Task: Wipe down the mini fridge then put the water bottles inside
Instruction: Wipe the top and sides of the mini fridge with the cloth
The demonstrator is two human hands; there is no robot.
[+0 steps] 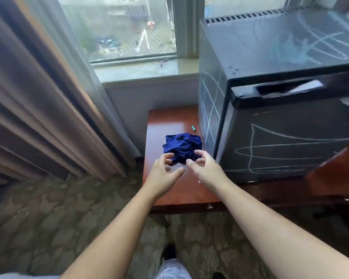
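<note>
Just below centre frame, the left hand [165, 168] and right hand [201, 164] reach with fingers spread and curled, closing on nothing yet — fingertips at the near edge of the crumpled blue cloth [181, 147], perhaps touching it; blur hides contact. The cloth lies on the wooden table [169, 190], beside the chalk-marked mini fridge [280, 97] at right. Best to gather the cloth into one firm wad, then wipe the top first. Near the cloth lies a small green object [193, 128]. No water bottles show.
</note>
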